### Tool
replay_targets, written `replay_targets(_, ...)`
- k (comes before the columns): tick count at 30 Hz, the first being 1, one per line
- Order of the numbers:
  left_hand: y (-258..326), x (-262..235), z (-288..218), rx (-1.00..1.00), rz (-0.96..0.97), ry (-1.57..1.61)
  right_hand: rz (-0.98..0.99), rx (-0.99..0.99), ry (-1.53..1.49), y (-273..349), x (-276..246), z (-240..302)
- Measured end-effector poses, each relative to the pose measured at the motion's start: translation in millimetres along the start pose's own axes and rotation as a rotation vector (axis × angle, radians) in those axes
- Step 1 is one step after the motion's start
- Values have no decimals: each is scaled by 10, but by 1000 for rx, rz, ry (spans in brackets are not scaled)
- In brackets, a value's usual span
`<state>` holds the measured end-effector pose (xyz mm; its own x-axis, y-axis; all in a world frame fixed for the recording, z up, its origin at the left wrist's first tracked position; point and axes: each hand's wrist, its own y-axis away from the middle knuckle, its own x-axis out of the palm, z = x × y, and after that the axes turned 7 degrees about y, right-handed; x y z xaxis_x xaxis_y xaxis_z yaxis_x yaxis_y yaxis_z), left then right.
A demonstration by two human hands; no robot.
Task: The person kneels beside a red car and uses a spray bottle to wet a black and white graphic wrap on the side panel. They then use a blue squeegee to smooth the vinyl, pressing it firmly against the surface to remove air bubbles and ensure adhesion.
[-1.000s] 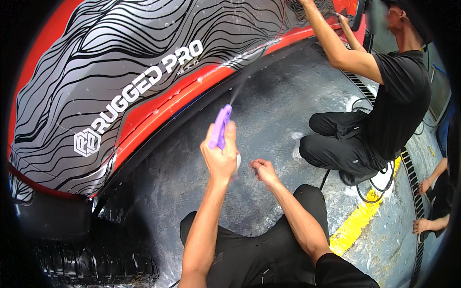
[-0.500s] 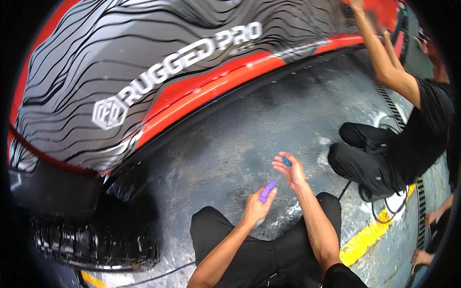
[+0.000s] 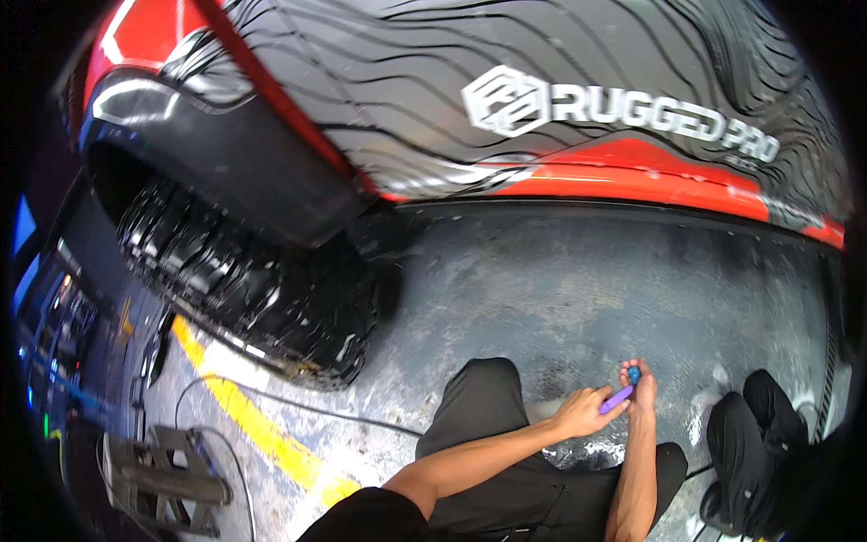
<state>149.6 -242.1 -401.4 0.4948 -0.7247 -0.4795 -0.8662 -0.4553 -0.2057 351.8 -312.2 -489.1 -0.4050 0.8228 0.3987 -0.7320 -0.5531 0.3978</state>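
In front of my knees, my left hand (image 3: 582,413) is closed round a flat, elongated purple tool (image 3: 616,400) whose exact kind I cannot make out. Its far end reaches my right hand (image 3: 643,395); whether they touch is unclear. A small rounded blue piece (image 3: 634,374) lies in the curled fingers of the right hand, palm turned up. Both hands are low over the grey floor, apart from the vehicle. Ahead stands the red vehicle's side panel (image 3: 433,90), covered in a grey film with black wavy lines and white lettering.
A chunky black tyre (image 3: 262,280) sits under a dark wheel-arch flare (image 3: 226,149) on the left. A step stool (image 3: 167,479), a black cable (image 3: 307,411) and a yellow floor stripe (image 3: 262,434) lie nearer. At right crouches a person in black trousers (image 3: 750,443).
My view has swung left, bringing the tyre and stool in. My hands have come together, the purple tool now tilting toward the right hand, whose fingers have curled more around the blue piece.
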Motion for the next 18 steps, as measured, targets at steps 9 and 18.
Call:
replay_targets(9,-46,-4,-62,-131,130,-61,-22,52,-39,-119,-99,-16)
replay_targets(18,-186,105,-2,-79,140,2,-35,52,-67,-229,-184,-17)
